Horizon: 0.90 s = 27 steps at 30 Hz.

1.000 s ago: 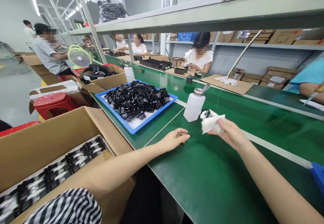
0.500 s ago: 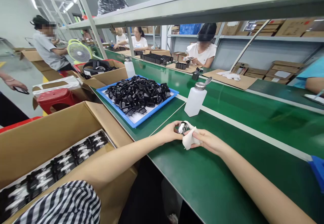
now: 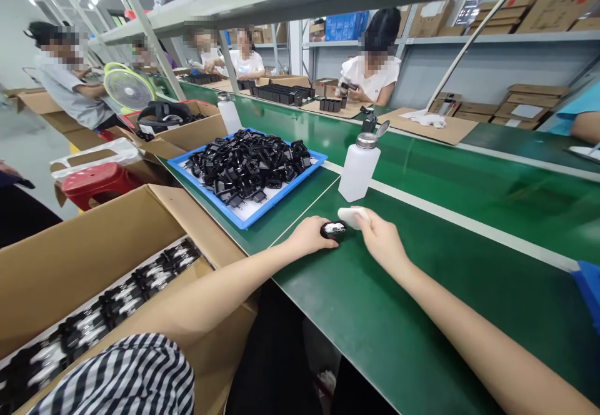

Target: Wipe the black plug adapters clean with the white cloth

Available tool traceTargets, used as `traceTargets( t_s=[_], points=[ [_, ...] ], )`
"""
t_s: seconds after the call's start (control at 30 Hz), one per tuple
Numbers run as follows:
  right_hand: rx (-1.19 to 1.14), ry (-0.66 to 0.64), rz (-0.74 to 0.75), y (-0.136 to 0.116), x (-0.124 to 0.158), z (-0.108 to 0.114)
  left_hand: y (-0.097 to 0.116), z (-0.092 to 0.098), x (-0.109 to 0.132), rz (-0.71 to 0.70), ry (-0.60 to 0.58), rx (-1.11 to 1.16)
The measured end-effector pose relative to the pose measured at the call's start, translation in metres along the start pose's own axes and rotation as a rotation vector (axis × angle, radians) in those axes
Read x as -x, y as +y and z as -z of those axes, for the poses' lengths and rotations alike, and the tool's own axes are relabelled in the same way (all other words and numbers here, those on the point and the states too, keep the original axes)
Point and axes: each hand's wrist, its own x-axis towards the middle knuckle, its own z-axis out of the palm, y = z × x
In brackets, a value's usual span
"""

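Observation:
My left hand [image 3: 310,235] grips a small black plug adapter [image 3: 333,230] with a white inner face turned up, over the green worktop [image 3: 347,296]. Just to its right, my right hand [image 3: 380,237] pinches a folded white cloth [image 3: 352,217], which is apart from the adapter's top or nearly so. Behind both hands stands a white bottle [image 3: 359,168] with a raised metal lid. A blue-rimmed tray [image 3: 244,223] heaped with black plug adapters [image 3: 248,164] lies beyond my left hand.
An open carton [image 3: 154,215] holding rows of black and white parts is at the left. Behind it are a red stool [image 3: 99,184] and a green fan [image 3: 129,87]. Several people sit or stand along the line. A shelf [image 3: 300,2] runs overhead.
The cloth has come away from the adapter and looks more folded. My right hand has shifted up slightly, and the adapter has been turned. The camera view has tilted down a little.

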Motion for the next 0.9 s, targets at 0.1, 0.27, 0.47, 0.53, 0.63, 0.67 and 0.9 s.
traceTargets(
  t_s=[0.1,0.27,0.47,0.53,0.63,0.67,0.9],
  points=[
    [0.147,-0.051,0.212,-0.003,0.008,-0.017,0.0,0.002,0.0,0.004,-0.007,-0.094],
    [0.309,-0.089,0.42,-0.007,0.009,-0.033,-0.001,0.003,-0.003,0.015,-0.023,-0.103],
    [0.307,-0.199,0.582,-0.003,0.005,-0.023,-0.006,0.004,-0.007,-0.002,-0.045,-0.099],
    [0.329,-0.233,0.639,0.002,0.003,-0.016,-0.008,0.004,-0.007,-0.026,-0.06,-0.079],
    [0.35,-0.274,0.671,0.009,0.0,-0.007,-0.01,0.004,-0.008,-0.045,-0.07,-0.056],
    [0.355,-0.283,0.675,0.011,-0.001,-0.005,-0.01,0.004,-0.008,-0.049,-0.069,-0.051],
    [0.355,-0.275,0.624,0.031,-0.009,0.014,-0.009,0.005,-0.006,-0.064,-0.074,-0.034]
  ],
)
